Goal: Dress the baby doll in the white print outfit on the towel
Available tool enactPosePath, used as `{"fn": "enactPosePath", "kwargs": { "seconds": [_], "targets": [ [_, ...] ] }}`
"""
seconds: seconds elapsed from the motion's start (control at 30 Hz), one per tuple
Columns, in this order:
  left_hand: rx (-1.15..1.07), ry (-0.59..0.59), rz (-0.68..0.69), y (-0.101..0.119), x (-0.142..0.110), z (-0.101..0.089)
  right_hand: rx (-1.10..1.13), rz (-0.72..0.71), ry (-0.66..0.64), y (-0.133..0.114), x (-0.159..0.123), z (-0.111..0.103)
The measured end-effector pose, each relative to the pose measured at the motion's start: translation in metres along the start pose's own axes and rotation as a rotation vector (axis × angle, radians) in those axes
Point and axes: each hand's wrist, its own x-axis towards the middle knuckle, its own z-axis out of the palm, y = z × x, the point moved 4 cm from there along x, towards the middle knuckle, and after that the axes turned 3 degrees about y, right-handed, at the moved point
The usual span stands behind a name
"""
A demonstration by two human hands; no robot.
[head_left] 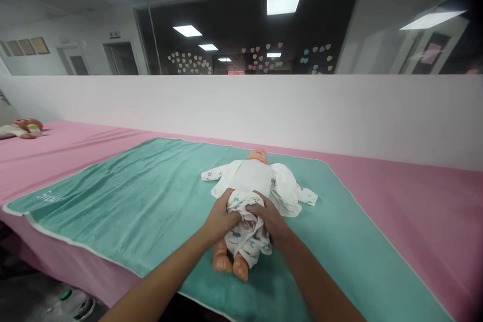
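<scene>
A baby doll lies on its back on a green towel, feet towards me. It wears a white long-sleeved top with printed cuffs, its arms spread and the cloth loose at the right. My left hand and my right hand grip opposite sides of bunched white baby pants with a green print, thumbs at the opening. The cloth sits over the doll's legs, and its bare feet show below. What lies inside the bunched cloth is mostly hidden.
Pink padding lies under the towel. A low white wall with glass above stands behind. Another doll lies far left. Below the table's front edge, a plastic bottle with a green cap is on the floor.
</scene>
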Motion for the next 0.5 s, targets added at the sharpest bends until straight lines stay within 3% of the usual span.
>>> {"fn": "enactPosePath", "kwargs": {
  "seconds": [0.13,0.27,0.4,0.5],
  "targets": [
    [-0.138,0.121,-0.003,0.003,-0.004,0.003,-0.113,-0.066,-0.136,-0.002,-0.003,0.002],
    [-0.347,0.148,-0.095,0.006,-0.010,0.007,-0.120,-0.093,-0.240,-0.004,-0.006,0.002],
    [-0.663,0.101,-0.209,0.010,-0.017,0.007,-0.084,-0.042,-0.251,-0.003,-0.007,0.002],
    [-0.762,-0.043,-0.249,0.018,-0.023,0.004,-0.015,-0.033,-0.152,-0.001,-0.002,-0.002]
  ]
}}
